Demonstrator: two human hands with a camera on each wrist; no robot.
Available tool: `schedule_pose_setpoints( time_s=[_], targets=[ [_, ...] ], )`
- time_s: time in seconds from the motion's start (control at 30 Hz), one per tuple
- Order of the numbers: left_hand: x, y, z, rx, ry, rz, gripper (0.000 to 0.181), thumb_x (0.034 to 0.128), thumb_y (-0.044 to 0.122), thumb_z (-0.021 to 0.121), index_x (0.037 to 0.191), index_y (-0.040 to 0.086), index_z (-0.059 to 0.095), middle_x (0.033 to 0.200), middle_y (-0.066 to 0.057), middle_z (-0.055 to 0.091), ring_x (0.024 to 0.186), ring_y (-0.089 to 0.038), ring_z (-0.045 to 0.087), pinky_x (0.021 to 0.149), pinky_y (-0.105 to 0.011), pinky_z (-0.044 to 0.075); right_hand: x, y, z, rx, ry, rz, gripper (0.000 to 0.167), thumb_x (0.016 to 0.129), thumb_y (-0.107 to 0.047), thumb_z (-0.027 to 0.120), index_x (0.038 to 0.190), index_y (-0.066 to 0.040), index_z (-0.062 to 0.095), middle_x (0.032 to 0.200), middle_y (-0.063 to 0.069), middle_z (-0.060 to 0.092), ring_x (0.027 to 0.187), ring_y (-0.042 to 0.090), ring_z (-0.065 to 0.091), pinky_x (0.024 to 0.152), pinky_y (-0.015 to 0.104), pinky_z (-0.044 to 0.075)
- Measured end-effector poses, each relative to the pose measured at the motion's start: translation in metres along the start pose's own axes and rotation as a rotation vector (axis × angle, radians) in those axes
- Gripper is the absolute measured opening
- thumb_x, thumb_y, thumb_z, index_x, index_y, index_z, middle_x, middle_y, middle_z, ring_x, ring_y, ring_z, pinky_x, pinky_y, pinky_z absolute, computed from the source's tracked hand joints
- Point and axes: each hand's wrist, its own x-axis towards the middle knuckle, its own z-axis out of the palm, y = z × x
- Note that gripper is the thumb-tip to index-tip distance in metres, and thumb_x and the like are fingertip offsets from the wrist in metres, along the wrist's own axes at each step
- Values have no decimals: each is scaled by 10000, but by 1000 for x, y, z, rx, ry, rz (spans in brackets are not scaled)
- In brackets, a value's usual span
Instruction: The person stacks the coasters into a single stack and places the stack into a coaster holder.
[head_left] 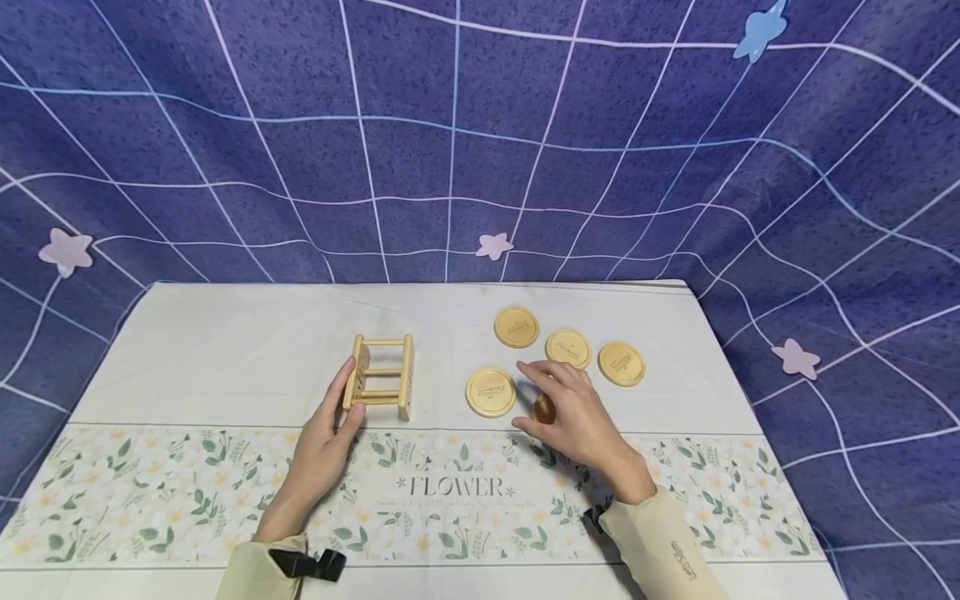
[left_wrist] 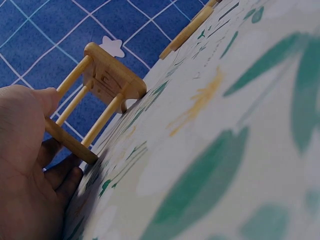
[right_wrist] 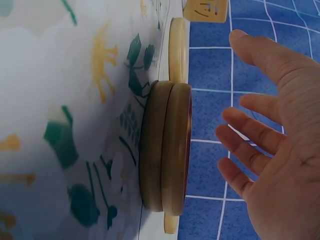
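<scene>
A small wooden coaster rack (head_left: 407, 379), two slatted end panels joined by rods, stands on the tablecloth left of centre. My left hand (head_left: 324, 450) grips its near left panel, thumb on one side and fingers on the other, as the left wrist view of the rack (left_wrist: 107, 82) confirms. Over a stack of two round wooden coasters (right_wrist: 176, 150), my right hand (head_left: 573, 412) hovers with fingers spread and bent loosely, apart from the wood. From above, it hides most of that stack. One coaster (head_left: 491, 392) lies flat between the hands, its face engraved.
Behind the right hand lie three more coasters, a left one (head_left: 517, 327), a middle one (head_left: 567, 348) partly behind the fingers, and a right one (head_left: 622, 363). The white tablecloth (head_left: 247, 350) has a floral band in front. A blue gridded curtain (head_left: 420, 167) rises at the back.
</scene>
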Motion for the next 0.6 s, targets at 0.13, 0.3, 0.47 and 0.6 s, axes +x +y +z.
schedule_pose_setpoints(
  time_s=[0.13, 0.3, 0.47, 0.6],
  targets=[
    [0, -2, 0, 7, 0, -4, 671, 1204, 332, 509, 1786, 417, 186, 1852, -40, 204, 1695, -403, 202, 1351, -660, 197, 3, -1, 2, 6, -4, -7, 814, 866, -318, 990, 1554, -53, 646, 1440, 120, 684, 1351, 343, 630, 1186, 570, 454],
    [1, -3, 1, 11, -4, -5, 678, 1204, 333, 511, 1787, 419, 176, 1853, -29, 199, 1697, -388, 201, 1372, -593, 188, 6, -3, 4, 6, -4, -19, 808, 871, -316, 989, 1552, -48, 646, 1433, 118, 689, 1340, 341, 641, 1163, 567, 463],
    [0, -3, 1, 8, -1, -5, 675, 1202, 330, 515, 1785, 417, 186, 1852, -41, 206, 1696, -395, 204, 1361, -632, 197, 9, -5, 5, 7, -3, -17, 814, 869, -318, 991, 1554, -50, 645, 1430, 119, 688, 1335, 339, 641, 1145, 558, 470],
    [0, -2, 0, 6, 1, -3, 673, 1201, 325, 518, 1787, 405, 196, 1850, -58, 213, 1692, -412, 208, 1336, -692, 210, 11, -6, 7, 12, -8, -17, 812, 867, -316, 993, 1554, -54, 647, 1427, 120, 688, 1341, 343, 640, 1158, 562, 469]
  ],
)
